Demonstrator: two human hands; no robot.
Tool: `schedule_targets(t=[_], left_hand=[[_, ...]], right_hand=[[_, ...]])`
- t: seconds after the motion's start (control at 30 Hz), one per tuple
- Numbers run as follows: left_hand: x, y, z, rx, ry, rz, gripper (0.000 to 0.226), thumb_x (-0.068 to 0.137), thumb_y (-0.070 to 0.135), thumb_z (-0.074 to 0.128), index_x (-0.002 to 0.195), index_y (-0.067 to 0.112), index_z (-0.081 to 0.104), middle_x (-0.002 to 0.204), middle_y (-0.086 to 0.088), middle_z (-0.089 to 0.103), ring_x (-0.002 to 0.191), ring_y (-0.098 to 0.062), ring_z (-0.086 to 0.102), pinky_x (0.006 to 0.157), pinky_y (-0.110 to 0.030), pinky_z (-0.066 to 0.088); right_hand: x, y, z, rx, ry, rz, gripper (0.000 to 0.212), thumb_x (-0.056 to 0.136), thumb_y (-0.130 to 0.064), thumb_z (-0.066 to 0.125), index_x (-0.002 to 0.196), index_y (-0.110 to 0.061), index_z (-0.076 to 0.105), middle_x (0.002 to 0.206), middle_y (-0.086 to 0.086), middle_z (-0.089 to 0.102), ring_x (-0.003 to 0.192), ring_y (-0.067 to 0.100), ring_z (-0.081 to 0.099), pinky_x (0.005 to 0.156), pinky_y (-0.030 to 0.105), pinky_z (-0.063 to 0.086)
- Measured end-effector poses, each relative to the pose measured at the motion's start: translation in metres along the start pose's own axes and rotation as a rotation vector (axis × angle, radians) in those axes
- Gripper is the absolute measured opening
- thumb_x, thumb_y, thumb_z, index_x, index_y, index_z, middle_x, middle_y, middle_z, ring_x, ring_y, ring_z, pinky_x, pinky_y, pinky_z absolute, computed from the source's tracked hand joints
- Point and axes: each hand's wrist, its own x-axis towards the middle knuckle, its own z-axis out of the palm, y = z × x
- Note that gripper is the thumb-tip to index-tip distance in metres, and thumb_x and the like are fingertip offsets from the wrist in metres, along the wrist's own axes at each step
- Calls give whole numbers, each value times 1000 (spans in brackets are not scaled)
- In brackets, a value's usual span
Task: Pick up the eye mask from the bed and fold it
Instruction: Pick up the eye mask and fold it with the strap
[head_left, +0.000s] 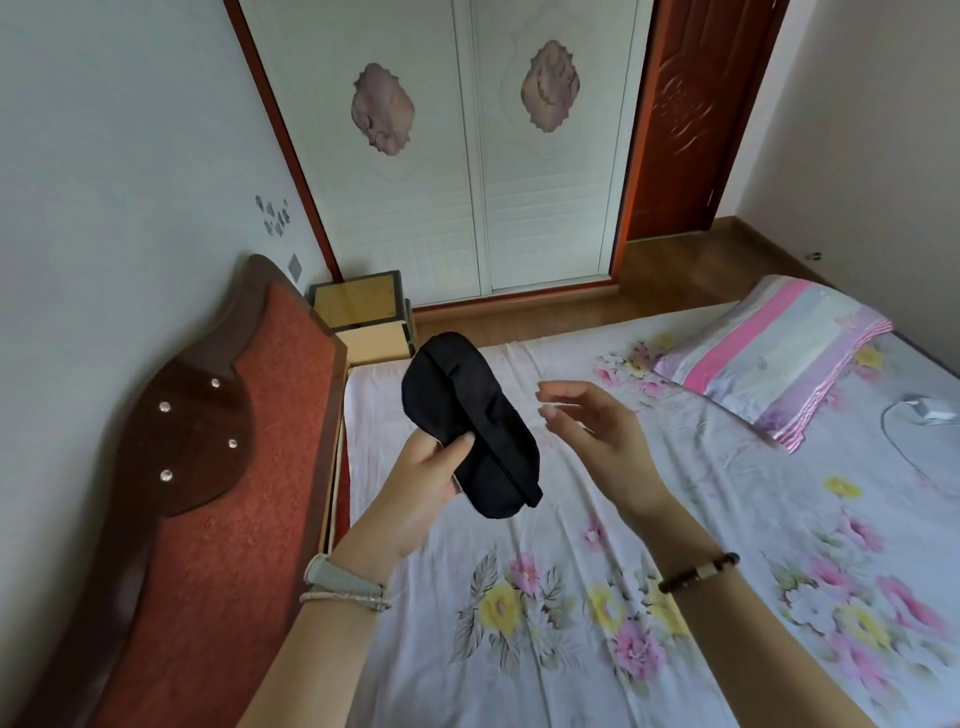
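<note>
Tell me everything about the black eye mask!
The eye mask is black, soft-looking cloth, long with rounded ends. A strap or seam ridge runs along it. It is held up above the flowery bed, tilted, not yet folded. The left hand pinches its lower edge; the right hand is open nearby, not touching.

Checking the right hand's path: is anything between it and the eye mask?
Nothing. In the head view, only open air over the bare bedsheet separates the open right hand from the eye mask held by the left hand.
</note>
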Motion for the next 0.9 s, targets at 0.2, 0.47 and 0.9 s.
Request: schedule_targets(t=[0.2,0.47,0.9], left_hand=[[-18,6,8,139,-162,-100,33,100,12,48,131,20,57,124,0,70,113,-14,67,83,-29,57],[-28,1,9,43,-198,-267,36,99,17,48,135,21,54,129,-4,68,118,-20,65,98,-41,53],[-32,-8,23,244,3,-71,39,102,19,47,138,31,46,117,1,71,108,-13,69,89,-42,57]], right_hand=[[1,-18,-1,20,-262,27,25,91,-15,69,115,-9,71,116,8,74,109,27,69,99,41,53],[-4,-11,7,76,-235,48,9,86,-2,70,91,6,73,84,7,76,78,16,71,77,25,58],[-23,-8,8,-210,4,15,10,93,-31,65,85,-33,72,97,-7,69,79,-1,59,73,12,45]])
